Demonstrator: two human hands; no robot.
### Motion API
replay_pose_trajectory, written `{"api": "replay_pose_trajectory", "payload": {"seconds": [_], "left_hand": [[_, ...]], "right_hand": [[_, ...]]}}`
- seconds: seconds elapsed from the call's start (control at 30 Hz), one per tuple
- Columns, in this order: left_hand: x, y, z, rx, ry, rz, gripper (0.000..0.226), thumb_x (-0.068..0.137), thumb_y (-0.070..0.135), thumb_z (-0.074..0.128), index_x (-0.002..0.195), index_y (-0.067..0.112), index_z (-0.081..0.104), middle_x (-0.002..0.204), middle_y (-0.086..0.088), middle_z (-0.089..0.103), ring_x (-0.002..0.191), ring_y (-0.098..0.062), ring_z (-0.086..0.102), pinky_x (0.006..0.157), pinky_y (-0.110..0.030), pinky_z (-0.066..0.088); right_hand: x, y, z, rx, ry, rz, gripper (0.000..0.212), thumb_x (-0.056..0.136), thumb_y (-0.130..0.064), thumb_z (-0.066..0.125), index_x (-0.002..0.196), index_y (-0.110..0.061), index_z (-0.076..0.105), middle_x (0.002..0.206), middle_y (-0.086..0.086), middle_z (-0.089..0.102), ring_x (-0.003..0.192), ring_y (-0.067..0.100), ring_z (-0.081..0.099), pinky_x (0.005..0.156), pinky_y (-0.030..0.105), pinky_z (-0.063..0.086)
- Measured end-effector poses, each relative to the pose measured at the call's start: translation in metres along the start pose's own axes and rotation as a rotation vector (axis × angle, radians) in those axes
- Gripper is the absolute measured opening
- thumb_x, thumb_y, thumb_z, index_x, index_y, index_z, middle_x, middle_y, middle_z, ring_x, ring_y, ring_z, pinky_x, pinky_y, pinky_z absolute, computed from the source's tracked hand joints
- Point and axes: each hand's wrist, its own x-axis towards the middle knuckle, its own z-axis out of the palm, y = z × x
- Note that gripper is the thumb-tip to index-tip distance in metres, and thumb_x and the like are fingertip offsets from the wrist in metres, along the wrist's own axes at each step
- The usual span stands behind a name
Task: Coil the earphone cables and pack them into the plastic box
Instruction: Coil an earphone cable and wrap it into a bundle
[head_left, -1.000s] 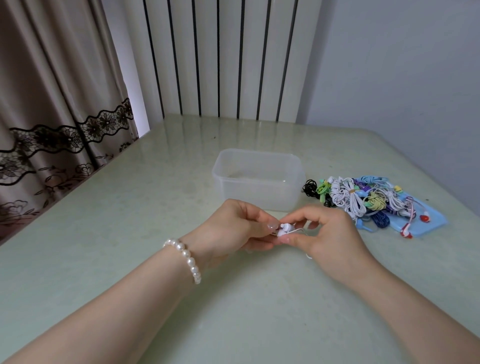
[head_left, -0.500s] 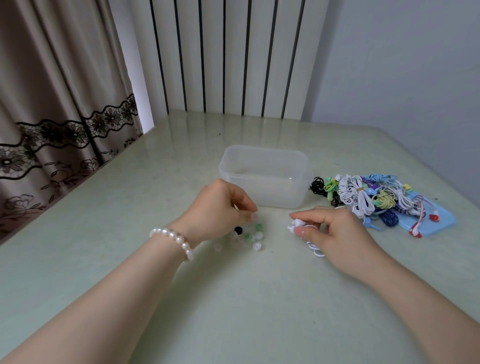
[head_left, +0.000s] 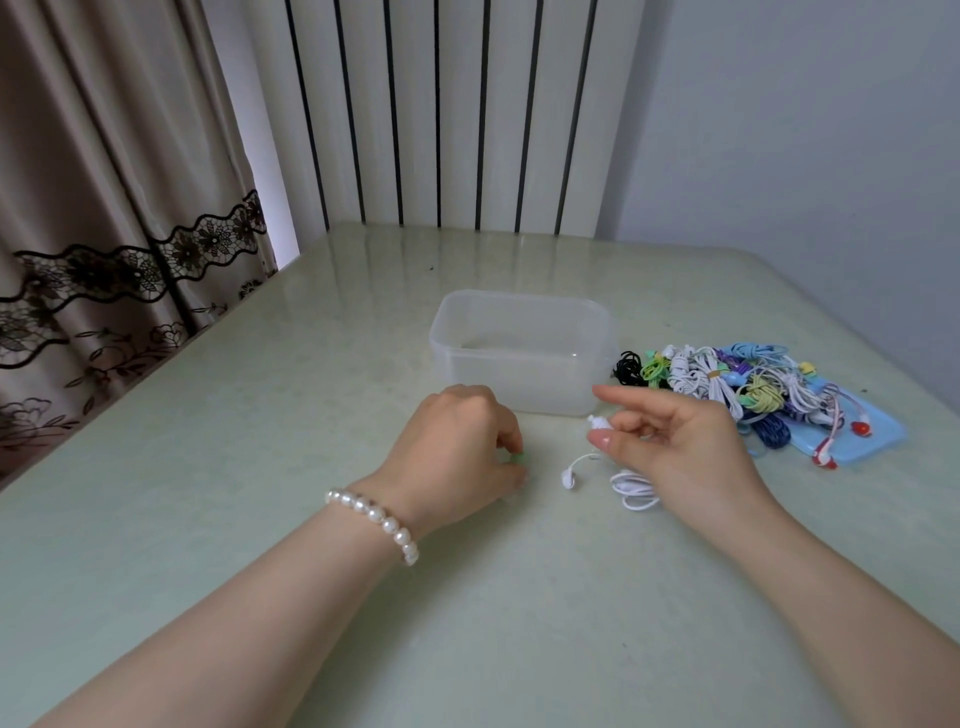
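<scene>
A clear plastic box (head_left: 519, 358) stands open on the table, with nothing visible inside. In front of it my right hand (head_left: 675, 447) pinches one bud of a white earphone (head_left: 597, 422) between thumb and middle finger, index finger stretched out. Its other bud (head_left: 569, 477) and a loop of its cable (head_left: 631, 491) lie on the table under the hand. My left hand (head_left: 460, 447) rests knuckles-up on the table, fingers curled down over small ear tips; one green tip (head_left: 518, 458) shows at the fingertips. A pile of coiled earphones (head_left: 727, 384) lies right of the box.
The pale green table (head_left: 311, 405) fills the view. A blue lid (head_left: 878, 431) lies under the right part of the earphone pile. A curtain hangs at the left edge, a ribbed radiator stands behind the table, and a wall is to the right.
My hands have parted: the left went down onto the small ear tips on the table and now covers them. The right kept the white earphone, whose other bud and cable now trail on the table.
</scene>
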Motion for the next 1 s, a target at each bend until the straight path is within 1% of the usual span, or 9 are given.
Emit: {"api": "replay_pose_trajectory", "payload": {"seconds": [0.17, 0.3, 0.4, 0.47, 0.53, 0.63, 0.73, 0.87, 1.0], "left_hand": [[-0.002, 0.002, -0.002, -0.024, -0.063, 0.021, 0.009, 0.074, 0.019, 0.067, 0.081, 0.020, 0.071, 0.085, 0.005, 0.055, 0.080, -0.011, 0.048, 0.066, -0.019, 0.034], [-0.001, 0.000, -0.002, -0.039, -0.086, 0.041, 0.012, 0.075, 0.012, 0.064, 0.081, 0.019, 0.072, 0.085, 0.006, 0.055, 0.076, -0.008, 0.045, 0.063, -0.016, 0.031], [0.000, -0.001, -0.004, -0.094, -0.046, 0.029, 0.010, 0.076, 0.011, 0.064, 0.079, 0.017, 0.072, 0.081, 0.007, 0.060, 0.072, -0.007, 0.050, 0.064, -0.015, 0.038], [0.001, -0.001, -0.006, -0.231, -0.003, -0.043, 0.008, 0.077, 0.010, 0.067, 0.072, 0.016, 0.071, 0.068, 0.012, 0.061, 0.061, -0.002, 0.055, 0.058, -0.009, 0.039], [0.002, 0.001, -0.005, -0.512, 0.013, -0.180, 0.014, 0.077, 0.009, 0.071, 0.064, 0.015, 0.068, 0.060, 0.007, 0.065, 0.053, -0.002, 0.058, 0.053, -0.014, 0.044], [0.001, 0.010, -0.003, -0.914, -0.011, -0.335, 0.012, 0.076, 0.002, 0.071, 0.066, 0.005, 0.065, 0.060, -0.007, 0.068, 0.064, -0.025, 0.066, 0.064, -0.037, 0.054], [0.000, 0.017, 0.000, -1.262, -0.028, -0.412, 0.009, 0.076, -0.006, 0.066, 0.069, -0.001, 0.064, 0.062, -0.011, 0.068, 0.064, -0.021, 0.068, 0.066, -0.032, 0.056], [0.000, 0.019, 0.003, -1.499, -0.078, -0.491, 0.009, 0.077, -0.011, 0.060, 0.082, -0.008, 0.066, 0.077, -0.018, 0.071, 0.071, -0.021, 0.070, 0.067, -0.024, 0.058], [-0.001, 0.019, 0.003, -1.528, -0.077, -0.530, 0.011, 0.076, -0.014, 0.059, 0.082, -0.006, 0.064, 0.074, -0.015, 0.071, 0.069, -0.021, 0.071, 0.062, -0.024, 0.058]], "right_hand": [[0.002, -0.002, -0.003, 0.027, 0.039, -0.018, 0.026, 0.071, 0.003, 0.072, 0.080, -0.019, 0.062, 0.063, -0.001, 0.064, 0.055, 0.005, 0.053, 0.060, 0.012, 0.044], [0.000, -0.002, -0.002, 0.007, 0.030, -0.025, 0.023, 0.072, 0.002, 0.072, 0.075, -0.020, 0.067, 0.073, 0.008, 0.066, 0.063, 0.006, 0.057, 0.067, 0.017, 0.049], [0.000, -0.004, -0.003, 0.035, 0.019, -0.016, 0.022, 0.075, 0.002, 0.068, 0.078, -0.020, 0.069, 0.072, -0.002, 0.072, 0.067, 0.008, 0.063, 0.071, 0.018, 0.051], [0.000, -0.007, -0.003, 0.099, 0.005, -0.006, 0.021, 0.077, 0.004, 0.065, 0.079, -0.017, 0.068, 0.063, -0.011, 0.070, 0.062, 0.002, 0.065, 0.065, 0.009, 0.049], [0.000, -0.008, -0.003, 0.146, 0.002, 0.011, 0.020, 0.078, 0.004, 0.064, 0.080, -0.015, 0.068, 0.062, -0.012, 0.070, 0.061, 0.000, 0.065, 0.063, 0.007, 0.048], [-0.002, -0.011, -0.003, 0.222, -0.010, 0.034, 0.019, 0.076, 0.004, 0.064, 0.082, -0.013, 0.068, 0.063, -0.008, 0.071, 0.060, 0.002, 0.066, 0.061, 0.008, 0.048], [-0.005, -0.014, -0.003, 0.277, -0.037, 0.035, 0.015, 0.075, 0.004, 0.065, 0.082, -0.008, 0.068, 0.062, -0.003, 0.071, 0.059, 0.003, 0.065, 0.058, 0.010, 0.048], [-0.006, -0.016, -0.001, 0.233, -0.067, 0.004, 0.017, 0.073, 0.003, 0.066, 0.077, -0.012, 0.069, 0.063, -0.003, 0.071, 0.060, 0.004, 0.064, 0.061, 0.012, 0.050], [-0.005, -0.013, 0.000, 0.163, -0.037, -0.009, 0.018, 0.074, 0.003, 0.067, 0.074, -0.015, 0.070, 0.061, -0.004, 0.069, 0.059, 0.006, 0.062, 0.060, 0.014, 0.051]]}}
